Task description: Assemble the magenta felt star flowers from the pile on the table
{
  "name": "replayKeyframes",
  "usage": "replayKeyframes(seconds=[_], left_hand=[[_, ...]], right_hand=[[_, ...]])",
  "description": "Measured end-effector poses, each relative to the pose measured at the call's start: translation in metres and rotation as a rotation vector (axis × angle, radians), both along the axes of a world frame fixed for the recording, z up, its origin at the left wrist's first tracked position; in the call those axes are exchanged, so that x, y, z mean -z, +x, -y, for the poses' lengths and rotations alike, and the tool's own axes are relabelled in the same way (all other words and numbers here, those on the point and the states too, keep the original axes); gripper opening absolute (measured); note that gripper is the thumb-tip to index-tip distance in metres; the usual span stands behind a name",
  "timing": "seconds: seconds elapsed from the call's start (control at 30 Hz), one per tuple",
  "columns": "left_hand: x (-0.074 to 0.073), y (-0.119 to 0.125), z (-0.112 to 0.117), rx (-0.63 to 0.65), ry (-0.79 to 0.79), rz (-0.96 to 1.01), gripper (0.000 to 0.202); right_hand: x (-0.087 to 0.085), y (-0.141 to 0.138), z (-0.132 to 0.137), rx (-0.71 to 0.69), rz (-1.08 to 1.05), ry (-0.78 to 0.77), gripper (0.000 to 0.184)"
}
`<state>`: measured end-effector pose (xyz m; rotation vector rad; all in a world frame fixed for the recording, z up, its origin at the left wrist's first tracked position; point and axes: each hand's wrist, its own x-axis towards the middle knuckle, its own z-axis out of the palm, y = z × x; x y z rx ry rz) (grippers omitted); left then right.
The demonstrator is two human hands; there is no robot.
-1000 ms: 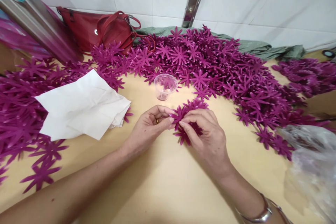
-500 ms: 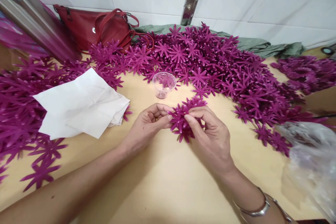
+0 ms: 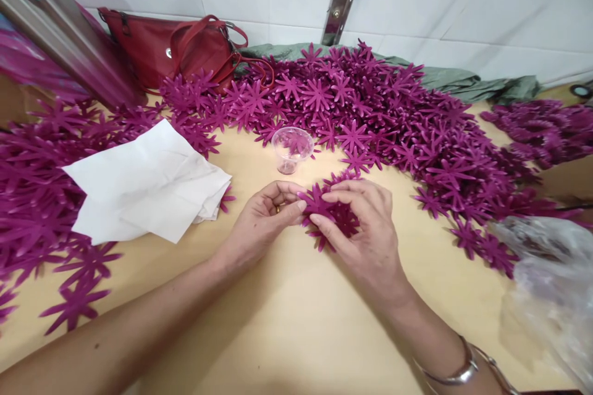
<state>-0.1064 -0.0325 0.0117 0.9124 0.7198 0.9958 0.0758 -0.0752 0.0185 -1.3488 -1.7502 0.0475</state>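
Both my hands meet over the middle of a pale wooden table [image 3: 287, 315]. My left hand [image 3: 262, 219] pinches the left edge of a small bunch of purple star-shaped flower pieces [image 3: 331, 213]. My right hand [image 3: 365, 234] curls over the same bunch from the right, thumb below and fingers on top, hiding part of it. A small clear plastic cup [image 3: 291, 149] stands just beyond the hands.
A big heap of purple flower pieces [image 3: 380, 111] runs across the back and down the left side. White folded paper [image 3: 148, 185] lies at left, a red handbag [image 3: 180, 49] by the tiled wall, a clear plastic bag [image 3: 551, 284] at right.
My right hand has shifted its fingers over the bunch, the thumb sliding left under it. The left hand keeps its pinch in the same place.
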Motion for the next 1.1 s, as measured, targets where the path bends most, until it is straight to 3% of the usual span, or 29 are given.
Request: replayKeyframes(seconds=[0.17, 0.4, 0.7, 0.9, 1.1], left_hand=[[0.0002, -0.0006, 0.0011, 0.073, 0.059, -0.036, 0.021], [0.0001, -0.0013, 0.0015, 0.123, 0.062, 0.002, 0.014], [-0.0003, -0.001, 0.0006, 0.049, 0.048, -0.044, 0.015], [-0.0025, -0.0015, 0.0007, 0.064, 0.035, -0.08, 0.019], [-0.0048, -0.0015, 0.0016, 0.082, 0.04, -0.07, 0.018]], right_hand=[[0.001, -0.0024, 0.0, -0.073, -0.024, -0.002, 0.007], [-0.0007, 0.0005, -0.001, -0.143, -0.008, 0.034, 0.011], [-0.0014, -0.0017, 0.003, -0.125, -0.256, -0.145, 0.013], [-0.0015, -0.0051, 0.0037, -0.112, -0.235, -0.144, 0.005], [-0.0029, -0.0047, 0.0026, -0.16, -0.32, -0.191, 0.017]])
